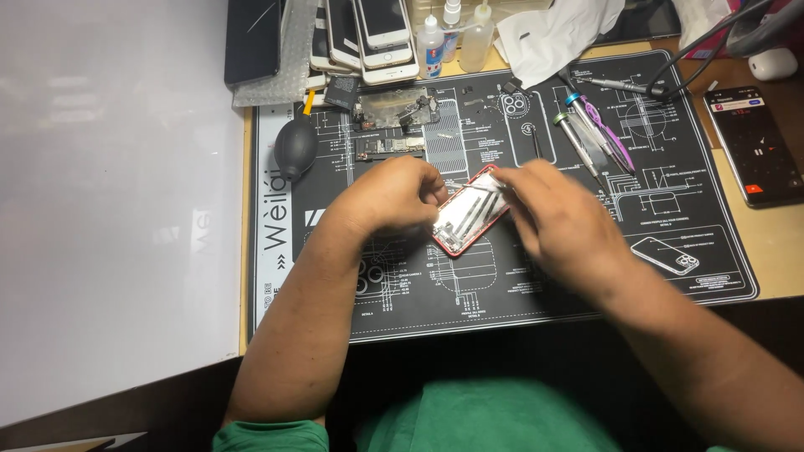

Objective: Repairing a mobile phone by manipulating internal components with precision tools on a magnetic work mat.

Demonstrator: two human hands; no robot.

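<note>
My left hand (pixel 394 197) and right hand (pixel 557 222) clamped a red-framed, opened phone shell (pixel 471 211). It lay tilted over the black printed repair mat (pixel 519 276).

On the mat (pixel 536 289) the phone shell (pixel 469 216) lay between my hands, blower (pixel 296 147) behind left, screwdrivers (pixel 586 134) behind right, stacked phones (pixel 373 38) and bottles (pixel 452 38) beyond.

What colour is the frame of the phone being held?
Red, seen on the phone frame in the head view.
</note>
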